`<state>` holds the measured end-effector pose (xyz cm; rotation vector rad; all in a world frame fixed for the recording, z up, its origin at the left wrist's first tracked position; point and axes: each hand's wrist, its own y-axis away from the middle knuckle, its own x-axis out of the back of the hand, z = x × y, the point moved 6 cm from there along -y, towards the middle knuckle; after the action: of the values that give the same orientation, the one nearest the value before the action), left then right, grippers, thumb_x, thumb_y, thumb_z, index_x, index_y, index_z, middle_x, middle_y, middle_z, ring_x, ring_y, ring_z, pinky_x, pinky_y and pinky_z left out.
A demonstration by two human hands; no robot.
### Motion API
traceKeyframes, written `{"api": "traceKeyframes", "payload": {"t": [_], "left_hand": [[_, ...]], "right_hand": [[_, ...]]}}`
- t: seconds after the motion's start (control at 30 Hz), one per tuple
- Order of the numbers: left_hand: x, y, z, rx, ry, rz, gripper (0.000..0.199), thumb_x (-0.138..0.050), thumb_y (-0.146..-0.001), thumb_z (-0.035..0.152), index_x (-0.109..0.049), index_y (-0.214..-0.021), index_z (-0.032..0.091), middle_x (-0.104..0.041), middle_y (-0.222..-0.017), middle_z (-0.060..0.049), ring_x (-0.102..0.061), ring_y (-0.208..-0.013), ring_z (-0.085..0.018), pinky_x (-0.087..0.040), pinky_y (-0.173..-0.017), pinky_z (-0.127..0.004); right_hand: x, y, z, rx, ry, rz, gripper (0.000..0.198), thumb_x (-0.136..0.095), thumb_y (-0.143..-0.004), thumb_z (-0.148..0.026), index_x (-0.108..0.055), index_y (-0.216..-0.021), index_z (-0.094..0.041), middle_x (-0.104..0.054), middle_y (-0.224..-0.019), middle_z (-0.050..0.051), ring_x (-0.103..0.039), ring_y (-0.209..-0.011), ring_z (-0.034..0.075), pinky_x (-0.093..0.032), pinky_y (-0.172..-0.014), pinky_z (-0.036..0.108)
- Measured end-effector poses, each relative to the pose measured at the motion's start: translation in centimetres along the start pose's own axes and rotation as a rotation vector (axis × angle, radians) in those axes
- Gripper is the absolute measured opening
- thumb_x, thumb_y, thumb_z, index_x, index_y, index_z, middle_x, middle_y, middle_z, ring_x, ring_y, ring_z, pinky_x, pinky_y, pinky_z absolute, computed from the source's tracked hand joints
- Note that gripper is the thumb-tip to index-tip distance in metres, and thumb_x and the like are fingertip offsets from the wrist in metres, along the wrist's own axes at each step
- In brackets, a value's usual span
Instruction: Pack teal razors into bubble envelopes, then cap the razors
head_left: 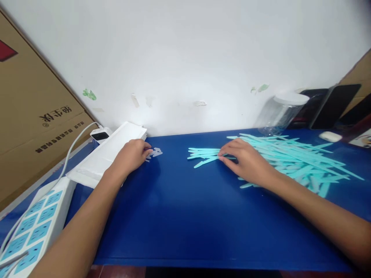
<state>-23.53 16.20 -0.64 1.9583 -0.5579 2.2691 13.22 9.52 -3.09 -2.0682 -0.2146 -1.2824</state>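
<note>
My left hand (pixel 133 156) is closed in a pinch at a small group of translucent plastic pieces (pixel 157 151), with a pale bit showing at the fingertips. Some of these pieces lie partly under the fingers. Further right, my right hand (pixel 246 160) has thumb and fingers closed on the near ends of a few turquoise flat plastic sticks (pixel 203 153), which point left and fan out slightly. A large loose pile of the same turquoise sticks (pixel 304 158) lies behind and right of that hand, partly hidden by it.
White padded envelopes (pixel 107 148) lie beside my left forearm. A power strip (pixel 40 220) with a cable and a cardboard box (pixel 37 104) stand left. At the back right are a clear jar (pixel 278 112), a dark phone (pixel 334 106) and a white earbud case (pixel 330 136). A white wall (pixel 185 58) bounds the blue table (pixel 203 224).
</note>
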Motion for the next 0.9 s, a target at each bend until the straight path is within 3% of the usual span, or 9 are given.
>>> {"api": "traceKeyframes", "payload": {"t": [0.17, 0.27, 0.37, 0.47, 0.57, 0.67, 0.73, 0.8, 0.9], "left_hand": [[-1.6, 0.3, 3.5, -0.16, 0.074, 0.134, 0.052, -0.045, -0.111, 0.051, -0.067, -0.145, 0.017, -0.07, -0.14, -0.016, -0.063, -0.132, -0.033, -0.049, -0.113, -0.047], [-3.4, -0.1, 4.6, -0.194, 0.03, 0.104, 0.04, -0.046, -0.112, 0.045, -0.072, -0.127, 0.018, -0.071, -0.128, -0.014, -0.065, -0.12, -0.029, -0.052, -0.107, -0.042], [-4.1, -0.7, 3.7, -0.154, -0.097, 0.104, 0.032, -0.045, -0.11, 0.035, -0.072, -0.108, 0.019, -0.072, -0.108, -0.014, -0.065, -0.105, -0.031, -0.052, -0.098, -0.044], [-3.7, -0.9, 2.1, -0.117, -0.157, 0.102, 0.03, -0.044, -0.106, 0.025, -0.073, -0.107, 0.018, -0.071, -0.103, -0.016, -0.064, -0.103, -0.035, -0.051, -0.094, -0.048], [-3.2, -0.7, 1.3, -0.093, -0.201, 0.099, 0.035, -0.041, -0.104, 0.019, -0.075, -0.114, 0.018, -0.071, -0.106, -0.018, -0.064, -0.104, -0.037, -0.051, -0.092, -0.049], [-2.9, -0.3, 1.8, -0.096, -0.217, 0.1, 0.038, -0.04, -0.104, 0.019, -0.075, -0.118, 0.018, -0.072, -0.11, -0.018, -0.064, -0.107, -0.037, -0.051, -0.093, -0.049], [-2.7, 0.0, 2.6, -0.112, -0.214, 0.102, 0.036, -0.042, -0.106, 0.022, -0.076, -0.119, 0.018, -0.073, -0.111, -0.018, -0.064, -0.109, -0.037, -0.051, -0.096, -0.05], [-2.5, 0.2, 3.7, -0.138, -0.195, 0.114, 0.034, -0.046, -0.108, 0.028, -0.075, -0.12, 0.017, -0.074, -0.112, -0.016, -0.065, -0.111, -0.036, -0.052, -0.099, -0.049], [-2.0, 0.7, 5.3, -0.199, -0.128, 0.16, 0.03, -0.051, -0.109, 0.032, -0.075, -0.119, 0.017, -0.077, -0.113, -0.014, -0.068, -0.11, -0.034, -0.054, -0.099, -0.048]], "right_hand": [[0.4, 0.1, -0.2, 0.007, -0.025, 0.034, 0.021, -0.059, -0.105, -0.028, -0.079, -0.104, -0.022, -0.079, -0.107, 0.012, -0.067, -0.105, 0.034, -0.054, -0.097, 0.054], [0.7, 0.1, -0.6, 0.017, -0.03, 0.063, 0.022, -0.059, -0.105, -0.029, -0.079, -0.103, -0.022, -0.08, -0.105, 0.013, -0.068, -0.102, 0.033, -0.054, -0.095, 0.053], [1.7, -0.1, -0.9, 0.021, -0.027, 0.099, 0.024, -0.058, -0.106, -0.029, -0.081, -0.102, -0.023, -0.081, -0.104, 0.012, -0.068, -0.099, 0.033, -0.053, -0.093, 0.052], [4.1, -0.3, 0.0, 0.01, 0.039, 0.177, 0.025, -0.059, -0.105, -0.031, -0.082, -0.103, -0.022, -0.081, -0.102, 0.013, -0.069, -0.1, 0.034, -0.052, -0.09, 0.049], [7.1, -0.3, 3.7, -0.103, 0.232, 0.235, 0.031, -0.06, -0.105, -0.034, -0.083, -0.105, -0.013, -0.081, -0.101, 0.019, -0.068, -0.1, 0.035, -0.05, -0.088, 0.047], [8.6, 0.4, 9.9, -0.383, 0.373, 0.039, 0.033, -0.064, -0.101, -0.037, -0.085, -0.107, -0.012, -0.083, -0.105, 0.02, -0.068, -0.1, 0.036, -0.046, -0.084, 0.046], [8.9, 1.2, 13.0, -0.477, 0.349, -0.064, 0.032, -0.073, -0.095, -0.04, -0.087, -0.095, -0.011, -0.083, -0.093, 0.02, -0.07, -0.089, 0.034, -0.045, -0.078, 0.044], [8.6, 2.0, 14.8, -0.521, 0.282, -0.161, 0.038, -0.078, -0.091, -0.049, -0.087, -0.091, -0.012, -0.083, -0.09, 0.019, -0.073, -0.083, 0.03, -0.048, -0.074, 0.04], [7.9, 2.6, 15.6, -0.569, 0.203, -0.247, 0.042, -0.076, -0.092, -0.055, -0.087, -0.099, -0.014, -0.085, -0.094, 0.015, -0.077, -0.083, 0.028, -0.052, -0.071, 0.036]]}}
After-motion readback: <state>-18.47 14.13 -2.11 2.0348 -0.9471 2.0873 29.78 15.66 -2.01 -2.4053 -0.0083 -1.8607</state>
